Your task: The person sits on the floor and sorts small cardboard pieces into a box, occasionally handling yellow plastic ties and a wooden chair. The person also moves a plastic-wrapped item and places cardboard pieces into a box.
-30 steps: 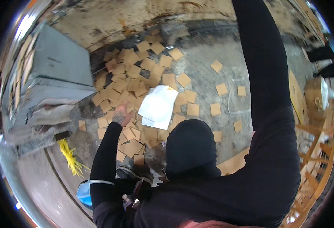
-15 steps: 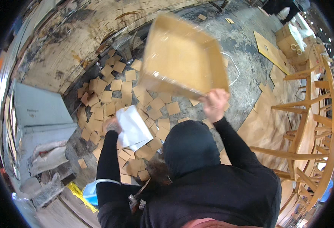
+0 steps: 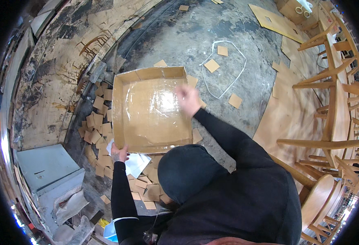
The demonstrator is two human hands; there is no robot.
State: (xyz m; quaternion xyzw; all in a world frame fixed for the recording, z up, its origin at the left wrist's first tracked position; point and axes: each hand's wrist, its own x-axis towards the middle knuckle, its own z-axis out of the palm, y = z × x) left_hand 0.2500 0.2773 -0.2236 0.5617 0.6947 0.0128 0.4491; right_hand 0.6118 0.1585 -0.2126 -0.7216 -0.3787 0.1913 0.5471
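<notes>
A wide, shallow cardboard box with a shiny clear lining lies open side up in front of me, over the floor. My left hand grips its near left corner. My right hand, blurred, holds the box's right wall. A white sheet lies just under the box's near edge beside my left hand. Several small cardboard squares cover the floor left of and below the box.
A grey metal cabinet stands at lower left with crumpled plastic beside it. Wooden chairs line the right side. A white cord loop and a flat cardboard sheet lie on the concrete floor beyond the box.
The box has come down from its raised, tilted position to lie level in front of me. My left hand has let go of the white sheet and taken the box's corner.
</notes>
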